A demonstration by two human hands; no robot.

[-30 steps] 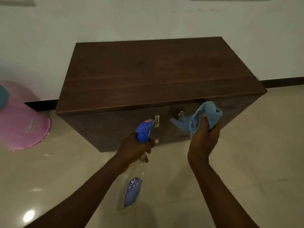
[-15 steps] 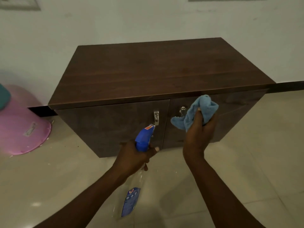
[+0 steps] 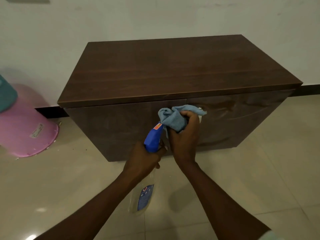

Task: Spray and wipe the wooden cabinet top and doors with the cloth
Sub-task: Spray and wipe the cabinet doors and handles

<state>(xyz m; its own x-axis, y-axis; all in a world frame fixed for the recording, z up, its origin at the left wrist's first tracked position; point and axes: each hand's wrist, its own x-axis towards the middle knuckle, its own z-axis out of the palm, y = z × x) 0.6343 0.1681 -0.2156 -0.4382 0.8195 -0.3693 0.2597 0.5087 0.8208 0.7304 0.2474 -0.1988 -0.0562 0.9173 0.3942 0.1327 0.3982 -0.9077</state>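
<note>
A dark wooden cabinet with two doors stands against the white wall. My left hand grips a clear spray bottle with a blue trigger head, nozzle aimed up toward the cloth. My right hand holds a bunched light blue cloth in front of the seam between the two doors, just below the top's front edge. The cloth and hand cover the door handles. The right door shows faint streaks.
A pink plastic tub lies overturned on the floor at left, with a teal object on it. Glossy beige floor tiles surround the cabinet. A dark skirting board runs along the wall.
My right hand with the cloth has moved left, close to the spray nozzle and over the door handles. The view has shifted, so the cabinet sits further right.
</note>
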